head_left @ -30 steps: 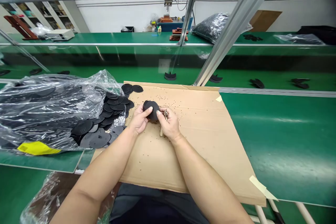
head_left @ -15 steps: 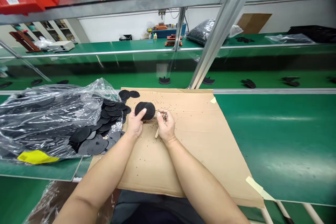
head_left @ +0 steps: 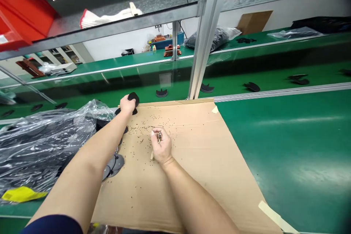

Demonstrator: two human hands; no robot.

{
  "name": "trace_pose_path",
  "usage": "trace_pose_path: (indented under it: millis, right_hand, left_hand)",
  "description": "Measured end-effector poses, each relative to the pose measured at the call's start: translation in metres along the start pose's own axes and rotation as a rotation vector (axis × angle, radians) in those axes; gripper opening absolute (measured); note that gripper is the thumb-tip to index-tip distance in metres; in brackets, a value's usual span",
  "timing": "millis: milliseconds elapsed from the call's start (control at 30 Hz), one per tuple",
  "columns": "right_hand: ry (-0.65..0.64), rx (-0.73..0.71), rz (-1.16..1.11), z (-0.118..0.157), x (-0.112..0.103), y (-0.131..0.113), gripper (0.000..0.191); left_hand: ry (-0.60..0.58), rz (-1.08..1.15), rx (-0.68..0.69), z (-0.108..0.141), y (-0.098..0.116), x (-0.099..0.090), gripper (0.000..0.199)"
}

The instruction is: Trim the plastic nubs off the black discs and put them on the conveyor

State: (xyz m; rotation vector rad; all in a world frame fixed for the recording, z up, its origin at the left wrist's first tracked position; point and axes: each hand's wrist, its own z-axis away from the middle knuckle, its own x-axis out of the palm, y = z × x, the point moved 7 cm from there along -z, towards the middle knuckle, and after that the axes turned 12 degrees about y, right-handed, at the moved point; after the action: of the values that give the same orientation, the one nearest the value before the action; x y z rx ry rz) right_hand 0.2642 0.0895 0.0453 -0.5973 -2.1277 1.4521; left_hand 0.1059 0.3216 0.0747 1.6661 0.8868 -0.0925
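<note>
My left hand (head_left: pixel 127 104) sits at the far edge of the cardboard sheet (head_left: pixel 192 175), fingers closed on a thin black disc (head_left: pixel 133 97) that looks light and fairly stiff, easiest taken by its rim. Nearer the sheet's middle, my right hand (head_left: pixel 161 147) pinches a small metal tool (head_left: pixel 159 137) firmly among scattered dark specks (head_left: pixel 139 131).

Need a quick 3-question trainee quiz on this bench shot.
1. Which hand is on the black disc?
2. True or false: the cardboard sheet has no dark specks on it.
3. What does the right hand hold?
A. A yellow label
B. A small metal tool
C. A black disc

Key: 1. The left hand. 2. False. 3. B.
</note>
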Motion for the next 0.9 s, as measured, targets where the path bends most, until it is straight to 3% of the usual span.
trace_pose_path:
  millis: [133, 233, 367, 467, 600, 733, 833, 900]
  right_hand:
    - [0.003, -0.001, 0.018, -0.001, -0.002, 0.001, 0.018]
    - [0.012, 0.007, 0.016, -0.001, -0.003, 0.001, 0.016]
    - [0.021, 0.038, 0.02, 0.0, -0.004, 0.005, 0.014]
    - [0.012, 0.026, 0.034, 0.0, -0.004, 0.006, 0.012]
    - [-0.001, 0.011, 0.06, 0.001, -0.004, 0.006, 0.011]
    - [0.011, 0.024, 0.066, 0.003, -0.004, 0.006, 0.013]
    - [0.049, 0.061, 0.085, 0.004, -0.003, 0.008, 0.031]
    - [0.072, 0.102, 0.1, 0.004, -0.003, 0.014, 0.048]
  left_hand:
    - [0.047, -0.237, 0.2, -0.037, 0.01, -0.012, 0.03]
    - [-0.015, -0.287, 0.237, -0.051, 0.011, 0.002, 0.028]
    - [-0.17, -0.431, 0.285, -0.039, 0.024, 0.067, 0.046]
    - [-0.26, -0.378, 0.274, -0.017, 0.043, 0.122, 0.062]
    - [-0.272, -0.255, 0.139, 0.002, 0.056, 0.164, 0.075]
    - [-0.232, 0.049, 0.163, 0.013, 0.074, 0.169, 0.066]
    - [-0.191, 0.25, 0.141, 0.021, 0.084, 0.151, 0.07]
    - [-0.154, 0.292, 0.112, 0.028, 0.086, 0.129, 0.062]
